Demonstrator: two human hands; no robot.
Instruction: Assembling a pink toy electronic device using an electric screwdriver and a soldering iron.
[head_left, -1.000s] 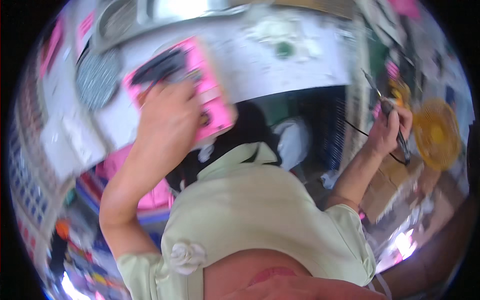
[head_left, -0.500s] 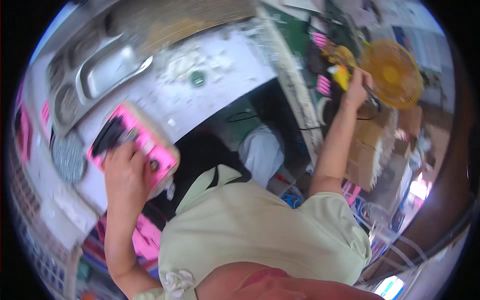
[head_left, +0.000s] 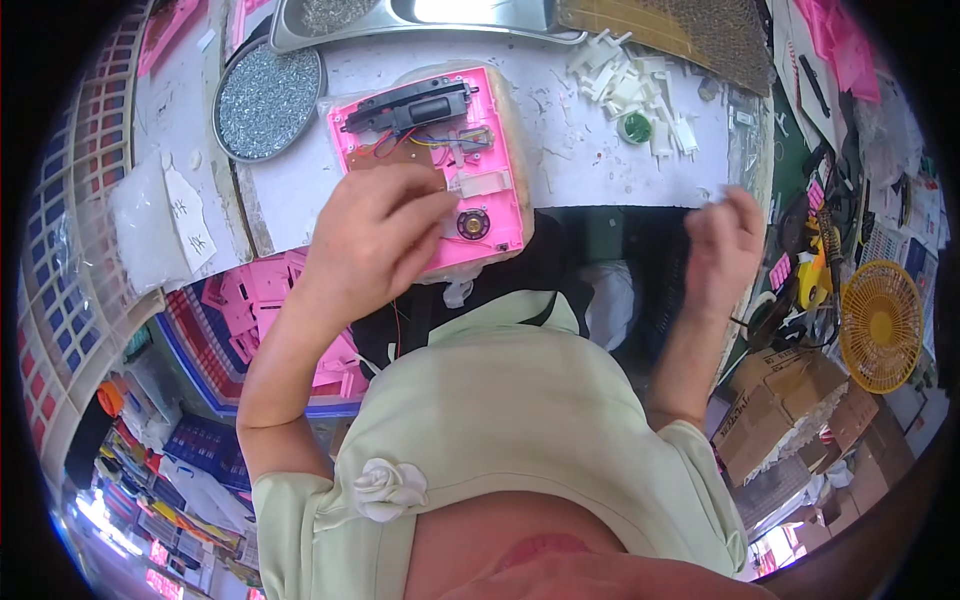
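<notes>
A pink plastic casing [head_left: 505, 155] lies on a pale padded block [head_left: 522, 130] at the table's front edge. Inside it are a long black module [head_left: 415, 107], coloured wires, a brown board [head_left: 395, 155] and a round dark part [head_left: 473, 224]. My left hand [head_left: 375, 230] is over the casing's near left side, fingers bent and closed together; what they hold, if anything, is hidden. Off to the right, beyond the block, my right hand [head_left: 725, 250] hovers near the table's right end with curled fingers. Its fingertips are slightly blurred, and I cannot make out anything between them.
White plastic parts [head_left: 635, 90] surround a green round piece [head_left: 634, 127] at the back. A round dish of small screws [head_left: 270, 100] stands left, near a metal tray [head_left: 440, 22]. Low on the right are a yellow basket [head_left: 880, 325] and cardboard boxes [head_left: 780, 410]; pink parts [head_left: 260, 310] fill a crate lower left.
My right hand has come back from beside the yellow basket toward the table. My left hand stays at the casing. The whole view has swung round to the left.
</notes>
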